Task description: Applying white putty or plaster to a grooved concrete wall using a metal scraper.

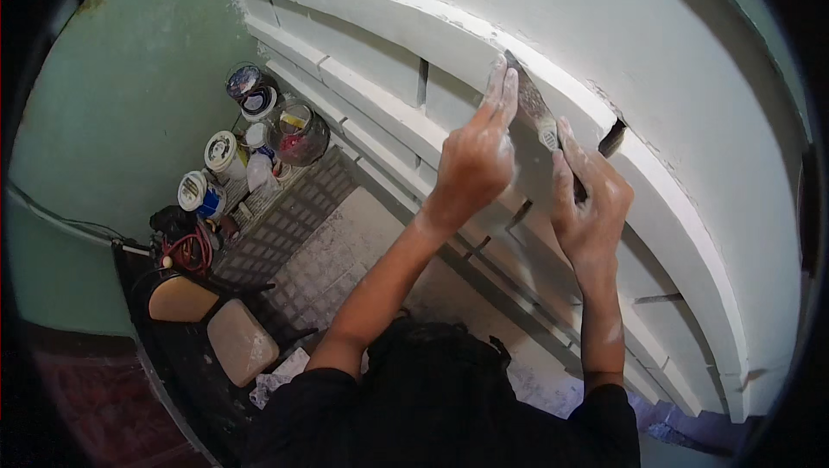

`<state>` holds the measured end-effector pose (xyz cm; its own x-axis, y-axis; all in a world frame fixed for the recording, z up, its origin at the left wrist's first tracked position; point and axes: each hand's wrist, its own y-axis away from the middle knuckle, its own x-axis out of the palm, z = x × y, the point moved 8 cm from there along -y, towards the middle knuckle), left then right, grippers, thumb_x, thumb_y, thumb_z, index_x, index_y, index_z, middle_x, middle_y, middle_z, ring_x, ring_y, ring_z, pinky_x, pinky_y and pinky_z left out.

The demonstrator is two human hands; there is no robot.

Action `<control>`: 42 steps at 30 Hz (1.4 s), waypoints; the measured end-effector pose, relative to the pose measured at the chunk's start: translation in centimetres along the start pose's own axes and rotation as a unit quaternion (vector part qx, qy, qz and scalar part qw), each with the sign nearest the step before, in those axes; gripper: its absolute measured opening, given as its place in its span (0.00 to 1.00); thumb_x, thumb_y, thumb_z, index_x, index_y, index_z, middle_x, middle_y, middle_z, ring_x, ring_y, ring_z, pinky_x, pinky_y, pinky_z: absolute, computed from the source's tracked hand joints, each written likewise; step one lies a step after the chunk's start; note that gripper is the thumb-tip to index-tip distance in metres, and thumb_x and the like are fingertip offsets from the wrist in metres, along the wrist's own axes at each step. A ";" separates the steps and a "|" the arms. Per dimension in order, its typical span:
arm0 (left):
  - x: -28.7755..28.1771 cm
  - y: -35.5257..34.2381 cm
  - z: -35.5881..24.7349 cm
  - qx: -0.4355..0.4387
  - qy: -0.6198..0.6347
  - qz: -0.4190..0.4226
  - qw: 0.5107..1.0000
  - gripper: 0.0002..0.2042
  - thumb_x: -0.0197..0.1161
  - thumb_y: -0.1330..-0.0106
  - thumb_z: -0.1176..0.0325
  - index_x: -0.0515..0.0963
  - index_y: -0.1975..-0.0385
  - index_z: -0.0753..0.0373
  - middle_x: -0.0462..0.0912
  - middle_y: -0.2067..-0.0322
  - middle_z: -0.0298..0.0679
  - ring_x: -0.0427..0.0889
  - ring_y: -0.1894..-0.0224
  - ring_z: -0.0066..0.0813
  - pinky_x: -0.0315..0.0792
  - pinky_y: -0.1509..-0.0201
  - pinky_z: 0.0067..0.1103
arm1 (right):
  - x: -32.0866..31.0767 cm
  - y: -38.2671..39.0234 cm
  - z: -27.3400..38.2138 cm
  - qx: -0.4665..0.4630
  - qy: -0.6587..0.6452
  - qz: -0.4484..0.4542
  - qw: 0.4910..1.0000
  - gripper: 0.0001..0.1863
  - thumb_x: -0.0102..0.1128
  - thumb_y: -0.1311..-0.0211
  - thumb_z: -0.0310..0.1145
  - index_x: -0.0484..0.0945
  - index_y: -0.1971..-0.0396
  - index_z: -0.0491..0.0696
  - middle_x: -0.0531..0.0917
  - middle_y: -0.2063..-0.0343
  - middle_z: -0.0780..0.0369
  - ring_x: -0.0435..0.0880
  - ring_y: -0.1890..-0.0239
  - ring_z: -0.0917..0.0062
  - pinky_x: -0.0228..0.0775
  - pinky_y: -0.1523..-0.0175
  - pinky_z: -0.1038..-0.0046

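With both arms raised, I have a flat dark metal tool (pixel 532 91) against the upper white ledge (pixel 389 15) of the wall. My left hand (pixel 479 148) is at the tool's upper end, its dusty fingertips pressed along the blade, index and middle fingers extended and the others curled. My right hand (pixel 591 200) grips the lower handle, thumb and fingers around it. A dark gap (pixel 613 137) breaks the ledge just right of that hand. More white parallel strips (pixel 380 101) run below, with short slots between them.
A grille-sided stand (pixel 268 226) at the left carries several tubs and buckets (pixel 224 157), a round container (pixel 298 144) and red cord (pixel 194 248). Below are a chair with a beige seat (pixel 242 343) and tan back (pixel 181 300), a green wall (pixel 104 105), and a tiled floor (pixel 345 239).
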<state>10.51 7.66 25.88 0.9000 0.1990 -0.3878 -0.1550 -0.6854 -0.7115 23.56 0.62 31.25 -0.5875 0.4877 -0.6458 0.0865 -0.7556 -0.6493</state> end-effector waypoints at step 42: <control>5.2 2.3 -2.0 0.290 0.008 -0.298 0.909 0.11 0.60 0.41 0.82 0.81 0.61 0.61 0.79 0.69 0.38 0.79 0.68 0.37 0.75 0.63 0.29 | 4.7 30.6 -9.3 0.311 -0.067 0.134 0.938 0.17 0.62 0.39 0.29 0.83 0.50 0.44 0.86 0.61 0.49 0.87 0.59 0.61 0.76 0.53 0.67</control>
<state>15.66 5.74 23.40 0.8995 0.4008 0.1740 0.1782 0.0271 -0.9836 30.89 -16.15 4.62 -0.7115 0.2149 -0.6690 -0.2158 -0.9729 -0.0830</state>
